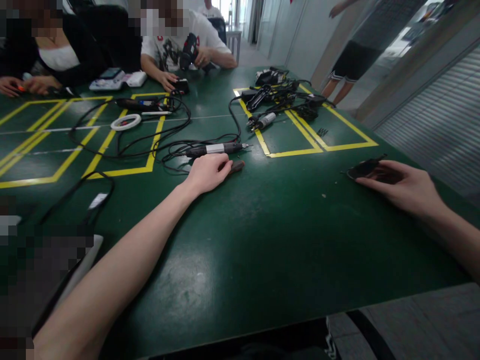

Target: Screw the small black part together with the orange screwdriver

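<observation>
My left hand point(208, 172) rests on the green table, its fingers closed round a small dark elongated piece point(237, 167) with a reddish tip. Just behind these fingers lies a black-and-silver pen-shaped power tool point(215, 149) with a thin metal bit and a cable. At the right side of the table, my right hand point(410, 187) grips a thin, dark, flat piece point(362, 170) between thumb and fingers. A short pin-like end sticks out from that piece; its exact kind cannot be made out, and the fingers cover part of it.
Yellow tape rectangles mark the green table point(262, 240). A white tape roll point(126, 122) lies among black cables. Farther back are a second silver-and-black tool point(262, 122) and a heap of black adapters point(270, 95). Across the table, one person holds a black drill point(188, 51).
</observation>
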{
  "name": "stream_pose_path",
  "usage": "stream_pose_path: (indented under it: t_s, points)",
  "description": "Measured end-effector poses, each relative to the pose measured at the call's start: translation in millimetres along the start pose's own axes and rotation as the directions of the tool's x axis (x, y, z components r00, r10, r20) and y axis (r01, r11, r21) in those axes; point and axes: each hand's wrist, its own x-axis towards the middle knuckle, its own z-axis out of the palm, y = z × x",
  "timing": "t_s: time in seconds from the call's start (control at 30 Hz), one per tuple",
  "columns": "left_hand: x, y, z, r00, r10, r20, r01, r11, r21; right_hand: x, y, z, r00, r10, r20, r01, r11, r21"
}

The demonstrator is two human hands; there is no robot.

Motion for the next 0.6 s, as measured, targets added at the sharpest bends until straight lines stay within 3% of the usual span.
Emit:
stream_pose_path:
  t_s: [0.1, 0.17, 0.2, 0.23, 0.27, 0.33, 0.37, 0.47, 0.6]
  points:
    - [-0.2, -0.1, 0.1, 1.0, 0.004, -0.004, -0.004, 1.0, 0.007, -4.5, 3.5, -1.3, 0.996, 0.079, -0.052, -0.072, 0.989, 0.131]
    - [-0.2, 0.0, 0.0, 1.0, 0.0, 0.001, 0.0, 1.0, 0.014, -10.4, 3.9, -2.0, 0.979, -0.079, -0.188, 0.083, 0.996, 0.012]
    - [-0.2, 0.1, -0.1, 1.0, -0.003, 0.002, 0.003, 1.0, 0.016, -13.6, 3.5, -2.0, 0.952, -0.242, -0.189, 0.221, 0.967, -0.124]
    - [-0.2, 0.1, -0.1, 1.0, -0.003, 0.004, 0.003, 1.0, 0.016, -16.7, 2.5, -1.7, 0.894, -0.433, -0.111, 0.399, 0.885, -0.239]
    - [-0.2, 0.1, -0.1, 1.0, -0.001, 0.001, 0.001, 1.0, 0.015, -19.0, 0.9, -1.0, 0.803, -0.595, 0.023, 0.576, 0.765, -0.288]
    - [-0.2, 0.0, -0.2, 1.0, 0.007, -0.006, -0.007, 1.0, 0.011, -20.9, -3.2, 0.9, 0.618, -0.761, 0.2, 0.769, 0.53, -0.357]
    - [-0.2, -0.1, -0.3, 1.0, 0.011, -0.01, -0.011, 1.0, 0.011, -20.2, -5.3, 1.9, 0.558, -0.786, 0.266, 0.809, 0.444, -0.385]
    - [-0.1, -0.3, -0.5, 1.0, 0.008, -0.008, -0.008, 1.0, 0.011, -14.1, -10.2, 2.5, 0.475, -0.79, 0.387, 0.851, 0.302, -0.43]
    - [-0.3, -0.1, -0.7, 1.0, 0.008, -0.004, -0.008, 1.0, 0.007, -8.1, -14.8, -0.7, 0.428, -0.767, 0.478, 0.884, 0.244, -0.399]
